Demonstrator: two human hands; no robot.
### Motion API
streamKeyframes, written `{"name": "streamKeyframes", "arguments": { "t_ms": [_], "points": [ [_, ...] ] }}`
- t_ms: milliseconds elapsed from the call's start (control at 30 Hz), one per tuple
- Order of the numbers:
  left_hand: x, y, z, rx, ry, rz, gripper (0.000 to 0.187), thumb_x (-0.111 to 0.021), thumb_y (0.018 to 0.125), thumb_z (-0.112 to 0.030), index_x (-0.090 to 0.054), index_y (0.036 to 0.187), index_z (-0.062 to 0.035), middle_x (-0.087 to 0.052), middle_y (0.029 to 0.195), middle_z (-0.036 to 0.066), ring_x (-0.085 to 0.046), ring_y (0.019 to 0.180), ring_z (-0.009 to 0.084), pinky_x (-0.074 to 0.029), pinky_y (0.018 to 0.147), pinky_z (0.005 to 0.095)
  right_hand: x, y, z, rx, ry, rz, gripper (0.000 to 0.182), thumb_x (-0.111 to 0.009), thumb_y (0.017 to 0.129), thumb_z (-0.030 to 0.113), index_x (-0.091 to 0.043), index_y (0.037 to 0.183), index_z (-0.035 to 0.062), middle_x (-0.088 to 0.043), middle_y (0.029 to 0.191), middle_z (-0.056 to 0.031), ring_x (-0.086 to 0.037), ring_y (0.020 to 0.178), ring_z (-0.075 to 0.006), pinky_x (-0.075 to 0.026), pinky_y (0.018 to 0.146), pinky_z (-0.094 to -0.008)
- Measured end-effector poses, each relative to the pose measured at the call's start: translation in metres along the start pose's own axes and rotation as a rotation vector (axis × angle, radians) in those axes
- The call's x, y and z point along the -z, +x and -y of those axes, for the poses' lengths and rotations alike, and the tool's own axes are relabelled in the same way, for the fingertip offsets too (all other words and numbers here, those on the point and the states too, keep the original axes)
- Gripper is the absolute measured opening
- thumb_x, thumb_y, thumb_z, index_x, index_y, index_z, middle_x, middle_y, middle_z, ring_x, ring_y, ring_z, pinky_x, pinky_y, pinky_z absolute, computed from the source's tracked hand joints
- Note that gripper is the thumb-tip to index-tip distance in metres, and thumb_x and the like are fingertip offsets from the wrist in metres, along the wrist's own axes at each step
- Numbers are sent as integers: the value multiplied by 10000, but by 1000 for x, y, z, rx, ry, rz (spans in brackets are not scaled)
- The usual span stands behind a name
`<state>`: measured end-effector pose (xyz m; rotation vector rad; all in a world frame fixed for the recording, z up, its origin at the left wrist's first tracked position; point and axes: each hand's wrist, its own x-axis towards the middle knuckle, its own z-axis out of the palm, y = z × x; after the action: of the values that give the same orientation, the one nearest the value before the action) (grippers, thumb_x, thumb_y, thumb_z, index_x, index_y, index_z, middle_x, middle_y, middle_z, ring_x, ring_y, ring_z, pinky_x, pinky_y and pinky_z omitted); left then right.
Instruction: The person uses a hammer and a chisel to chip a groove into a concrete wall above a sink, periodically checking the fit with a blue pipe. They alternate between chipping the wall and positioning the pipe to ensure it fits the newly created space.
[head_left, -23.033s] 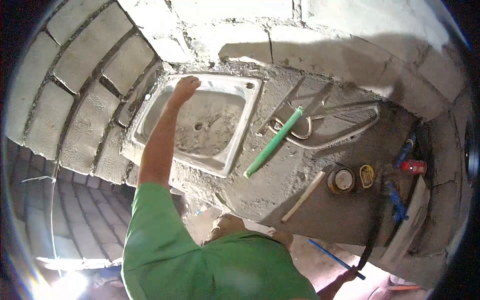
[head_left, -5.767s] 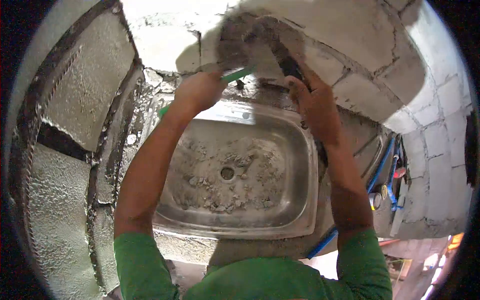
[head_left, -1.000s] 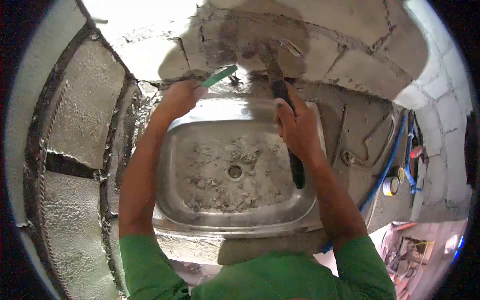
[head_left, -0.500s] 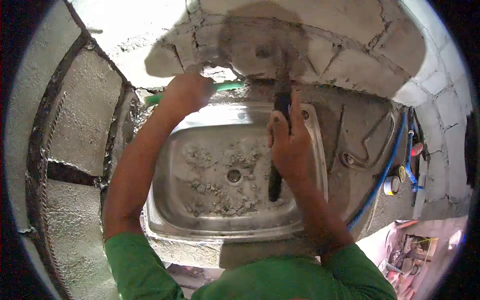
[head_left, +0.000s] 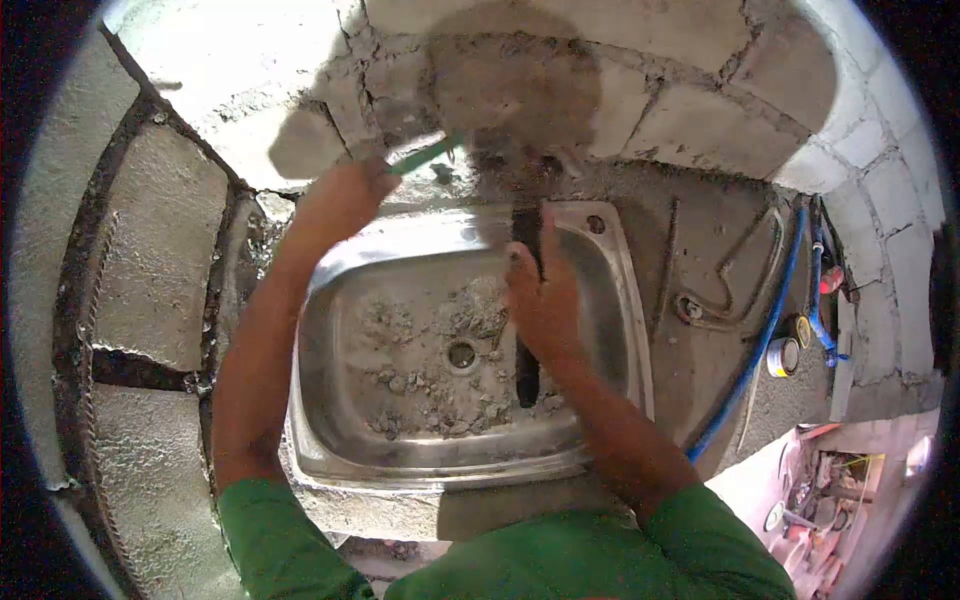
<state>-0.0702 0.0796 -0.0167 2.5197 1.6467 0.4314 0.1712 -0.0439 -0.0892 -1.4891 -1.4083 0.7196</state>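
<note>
My left hand [head_left: 342,208] is closed around a green chisel [head_left: 425,153], whose far end points at the broken mortar at the foot of the block wall [head_left: 690,125]. In my right hand [head_left: 543,300] is a hammer [head_left: 527,375], held by its black handle over the right part of the sink. Motion blurs the hammer's upper end near the wall. Beneath both arms lies a stainless steel sink [head_left: 470,468], its basin strewn with grey rubble [head_left: 455,408] around the drain [head_left: 461,356].
Right of the sink, a bent metal rod [head_left: 725,322] lies on the concrete. A blue hose [head_left: 752,395] runs past it, with a small can [head_left: 783,357] alongside. Concrete blocks [head_left: 150,250] line the left side, with a steel bar [head_left: 92,330] along them.
The chisel has tilted, its far end now higher and further left. My left hand has shifted left and down; my right hand with the hammer has moved left. The view has turned slightly.
</note>
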Motion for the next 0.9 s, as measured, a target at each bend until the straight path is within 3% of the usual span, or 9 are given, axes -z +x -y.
{"name": "streamKeyframes", "arguments": {
  "t_ms": [100, 200, 300, 500, 600, 700, 767, 833, 900],
  "points": [
    [25, -11, -6, 130, -35, 55, 351, -540, 933, -351, -638, 935, -14, -650, 785, 228, -633, 763, 432, -489, 690, 520, 13, -2, 10, 63, 36, -56, 635, -531, 968, 242, -234, 1504, 75, -653, 845, -215, -602, 581, -309, -488, 555, -404],
    [18, -13, -11, 73, 144, 107, 292, -549, 923, -324, -642, 927, -47, -645, 748, 192, -642, 744, 401, -502, 693, 514, 21, -1, 29, -94, 262, 29, 630, -519, 976, 240, -225, 1510, 84, -649, 874, -176, -589, 597, -217, -499, 560, -360],
    [11, -6, -19, 10, 267, 109, 312, -514, 951, -344, -617, 939, -50, -647, 744, 194, -647, 714, 399, -510, 640, 511, 17, 2, 25, -52, 309, 0, 605, -524, 999, 248, -242, 1515, 103, -513, 695, 1, -478, 553, -67, -414, 484, -222],
    [-1, 16, -38, -141, 494, 135, 209, -539, 912, -244, -646, 936, -66, -657, 730, 161, -665, 687, 341, -534, 603, 474, 5, 10, 13, -75, 414, -24, 629, -546, 981, 231, -244, 1510, 75, -519, 691, -4, -481, 557, -61, -410, 489, -220],
    [-9, 30, -33, -193, 594, 148, 223, -506, 934, -232, -648, 915, -61, -651, 718, 160, -666, 678, 333, -541, 585, 461, -12, 10, 1, -42, 358, -106, 657, -563, 964, 245, -244, 1508, 62, -554, 693, -53, -501, 564, -94, -442, 515, -274],
    [-8, 29, -25, -196, 566, 176, 234, -504, 942, -249, -631, 929, -54, -651, 729, 169, -667, 680, 338, -544, 596, 466, -21, 11, -5, -101, 208, -75, 666, -556, 959, 260, -241, 1501, 36, -594, 718, -124, -530, 580, -166, -467, 567, -332],
    [-8, 20, -21, -165, 544, 173, 235, -503, 945, -252, -620, 942, -48, -652, 730, 173, -667, 682, 342, -544, 599, 470, -16, 27, -17, 45, -72, 67, 642, -542, 959, 232, -254, 1486, 6, -613, 745, -181, -564, 623, -229, -477, 617, -364],
    [-13, 16, -11, -128, 512, 172, 237, -501, 947, -254, -609, 956, -43, -653, 730, 178, -667, 685, 347, -545, 603, 474, -6, 23, -16, -10, 34, 85, 615, -542, 956, 203, -282, 1475, -2, -622, 741, -172, -570, 643, -247, -478, 625, -360],
    [-18, 10, -6, -58, 450, 177, 242, -508, 945, -265, -591, 991, -42, -656, 739, 181, -665, 683, 356, -545, 606, 479, -5, 18, -13, 125, 19, -70, 608, -546, 956, 211, -295, 1471, 6, -627, 763, -174, -588, 651, -257, -483, 636, -370]
  ]
}}
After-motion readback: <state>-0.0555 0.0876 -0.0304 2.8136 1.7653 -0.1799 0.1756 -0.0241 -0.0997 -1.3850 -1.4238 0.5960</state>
